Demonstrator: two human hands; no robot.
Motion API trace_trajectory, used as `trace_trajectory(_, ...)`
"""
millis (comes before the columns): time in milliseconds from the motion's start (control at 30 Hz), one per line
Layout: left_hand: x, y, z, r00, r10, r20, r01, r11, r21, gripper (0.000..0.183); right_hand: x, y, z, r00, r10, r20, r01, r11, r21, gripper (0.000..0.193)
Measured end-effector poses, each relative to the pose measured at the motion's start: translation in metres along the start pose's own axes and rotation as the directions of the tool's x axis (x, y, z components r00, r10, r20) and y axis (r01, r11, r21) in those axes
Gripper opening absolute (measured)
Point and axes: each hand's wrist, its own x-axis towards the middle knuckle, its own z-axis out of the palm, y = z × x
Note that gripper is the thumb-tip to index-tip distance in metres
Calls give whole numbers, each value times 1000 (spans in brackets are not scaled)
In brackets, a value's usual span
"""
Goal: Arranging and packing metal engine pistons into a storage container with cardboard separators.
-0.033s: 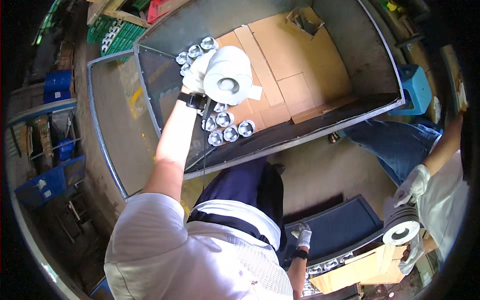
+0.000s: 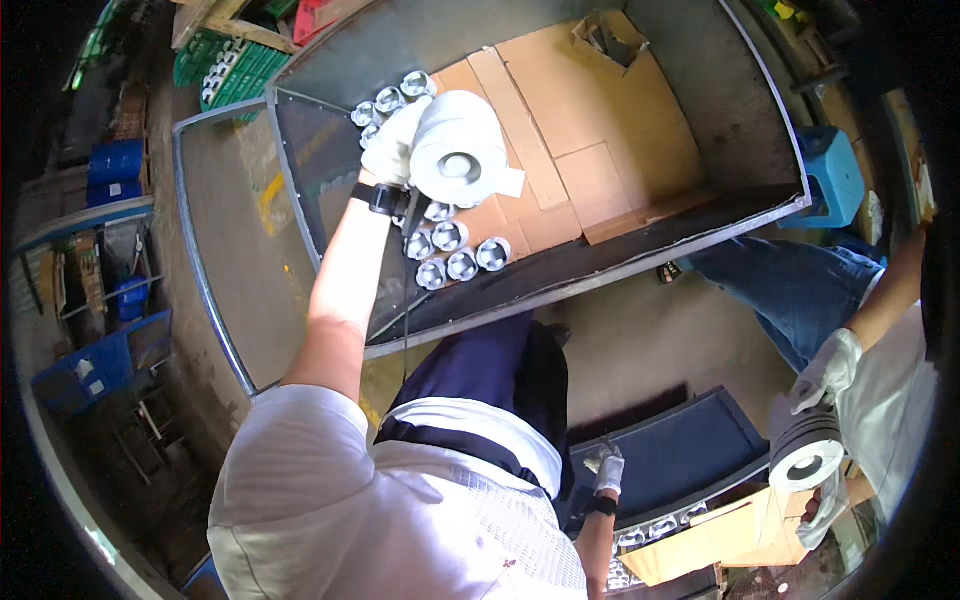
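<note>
My left hand [image 2: 393, 152], in a white glove, grips a large pale metal piston [image 2: 455, 122] from its left side. The piston is held over the bin, its round face with a central recess turned toward me. A small white tag [image 2: 511, 182] sticks out beside it. Below and around the hand, several smaller-looking silver pistons [image 2: 461, 264] stand on the bin's cardboard lining. My gloved right hand [image 2: 606, 468] is low at the dark tabletop, fingers curled; whatever lies in them is too small to make out.
The metal-framed bin [image 2: 700, 110] is lined with cardboard [image 2: 600, 90] and holds a small open box [image 2: 608, 45]. At right, a co-worker's gloved hands [image 2: 828, 372] hold another piston [image 2: 806, 462]. A dark panel [image 2: 680, 450], more pistons [image 2: 662, 526] and a blue stool [image 2: 838, 178] are nearby.
My left hand and the piston have shifted very slightly to the right. My right hand stays at the same place.
</note>
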Motion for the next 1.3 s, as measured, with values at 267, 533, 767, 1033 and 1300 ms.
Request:
trace_trajectory(267, -8, -10, 34, 934, -282, 219, 82, 766, 637, 24, 1, -12, 7, 999, -18, 37, 19, 999, -26, 27)
trace_trajectory(533, 49, -185, -95, 943, -318, 94, -88, 34, 996, 9, -9, 25, 5, 984, 178, -16, -177, 983, 51, 28)
trace_trajectory(767, 62, -288, -158, 969, -232, -84, -48, -510, 859, 16, -21, 51, 3, 958, 285, -21, -286, 957, -44, 27)
trace_trajectory(1033, 64, -323, -175, 931, -169, -322, 235, -396, 888, 22, -16, 30, 9, 951, 299, -77, -301, 953, -22, 27)
trace_trajectory(1300, 67, -346, -199, 879, -306, -366, 182, -495, 850, 31, -7, 49, 0, 948, 312, -54, -315, 948, -43, 30)
